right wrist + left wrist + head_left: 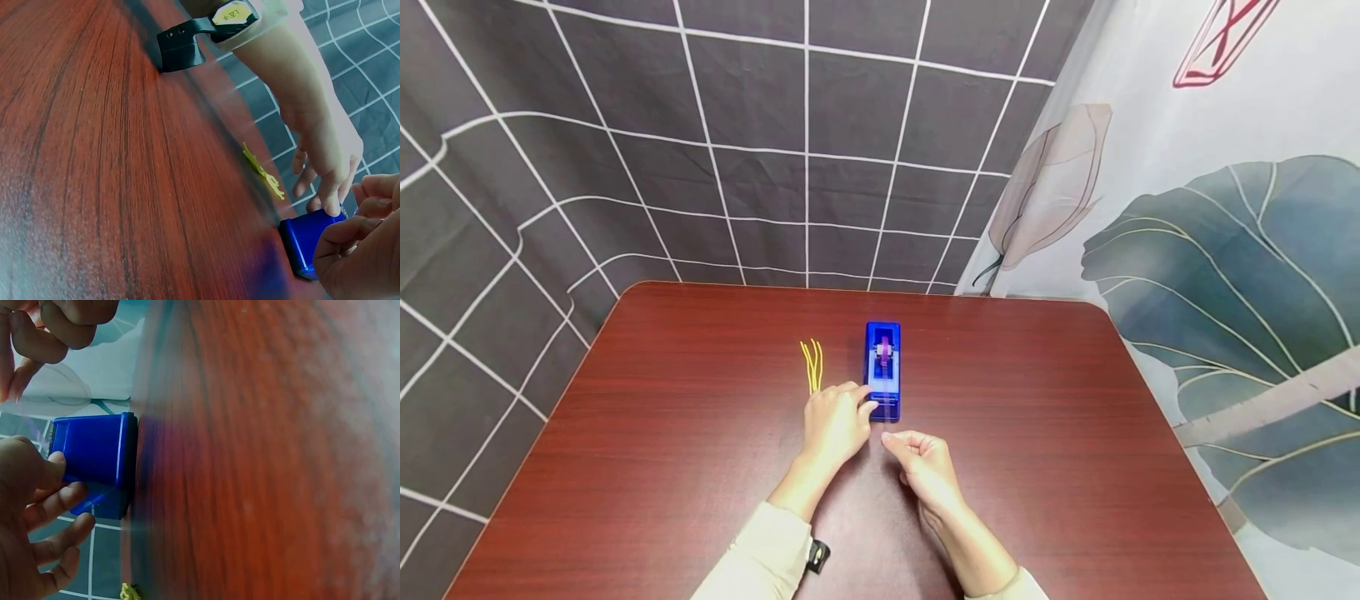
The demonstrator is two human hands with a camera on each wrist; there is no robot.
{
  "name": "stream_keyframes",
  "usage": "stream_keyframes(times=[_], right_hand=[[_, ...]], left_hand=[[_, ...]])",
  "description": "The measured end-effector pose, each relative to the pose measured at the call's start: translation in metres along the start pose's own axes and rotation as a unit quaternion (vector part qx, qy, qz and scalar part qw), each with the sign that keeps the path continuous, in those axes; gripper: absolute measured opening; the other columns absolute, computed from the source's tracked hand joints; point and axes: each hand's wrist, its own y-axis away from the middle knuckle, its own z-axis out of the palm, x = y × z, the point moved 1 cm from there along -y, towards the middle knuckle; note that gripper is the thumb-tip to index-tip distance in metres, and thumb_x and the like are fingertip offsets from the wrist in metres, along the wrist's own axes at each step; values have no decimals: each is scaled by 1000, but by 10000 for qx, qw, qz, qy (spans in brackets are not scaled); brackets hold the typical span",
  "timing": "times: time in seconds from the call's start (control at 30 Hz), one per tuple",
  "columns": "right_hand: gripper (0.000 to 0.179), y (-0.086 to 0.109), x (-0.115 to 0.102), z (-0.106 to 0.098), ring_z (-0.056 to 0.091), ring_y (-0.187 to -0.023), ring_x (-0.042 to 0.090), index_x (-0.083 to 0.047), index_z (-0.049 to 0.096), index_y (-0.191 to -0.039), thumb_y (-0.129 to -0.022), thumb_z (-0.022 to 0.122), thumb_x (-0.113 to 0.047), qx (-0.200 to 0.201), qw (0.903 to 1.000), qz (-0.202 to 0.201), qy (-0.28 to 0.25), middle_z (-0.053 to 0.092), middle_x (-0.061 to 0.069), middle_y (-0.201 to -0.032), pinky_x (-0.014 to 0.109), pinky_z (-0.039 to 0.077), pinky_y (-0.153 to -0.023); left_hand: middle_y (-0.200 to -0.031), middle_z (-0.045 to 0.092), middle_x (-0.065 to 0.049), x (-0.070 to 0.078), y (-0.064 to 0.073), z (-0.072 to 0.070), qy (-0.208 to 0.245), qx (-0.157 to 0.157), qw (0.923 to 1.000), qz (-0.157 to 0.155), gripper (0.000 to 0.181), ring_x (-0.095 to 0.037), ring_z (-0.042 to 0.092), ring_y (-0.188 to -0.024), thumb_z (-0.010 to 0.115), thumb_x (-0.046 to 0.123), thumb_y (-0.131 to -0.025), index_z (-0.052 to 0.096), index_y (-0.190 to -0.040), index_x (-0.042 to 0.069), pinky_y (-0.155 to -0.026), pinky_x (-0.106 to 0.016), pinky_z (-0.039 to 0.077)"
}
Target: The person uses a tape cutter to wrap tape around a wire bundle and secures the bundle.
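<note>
a red-brown wooden tabletop point(1037, 400) stands before a grey gridded curtain point(760, 92), with a leaf-printed curtain point(1195, 242) on the right. thin yellow strips point(269, 179) lie left of the blue tape dispenser point(892, 388) near the tabletop's middle. the left hand point(837, 420), fingers loosely extended, touches the dispenser's near-left part; the right hand point(928, 472) pinches a clear piece of tape point(886, 427) in front.

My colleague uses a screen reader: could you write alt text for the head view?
A person's left hand holds a blue tape dispenser on a reddish-brown table; the right hand, fingertips together, is just in front. Thin yellow strips lie beyond the left hand.
</note>
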Motion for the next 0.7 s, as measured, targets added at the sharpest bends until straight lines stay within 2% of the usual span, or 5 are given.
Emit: stream_keyframes(times=[0.33,0.7], right_hand=[[12,3,-2,1,38,-51,2,0,73,-84,-90,73,-10,46,10000,38,-20,61,-8,-62,19,34,-49],[13,8,2,0,39,-50,2,-9,74,-82,-93,71,-13,-116,9999,86,26,60,-8,-60,19,35,-50]], left_hand=[[-95,76,2,-2,0,1,312,-67,9993,-182,21,-27,72,-85,74,27,-91,79,-109,17,-72,-43,54],[-86,74,3,-5,0,-1,584,-115,9981,-175,22,-25,72,-79,77,26,-88,79,-107,16,-66,-42,54]])
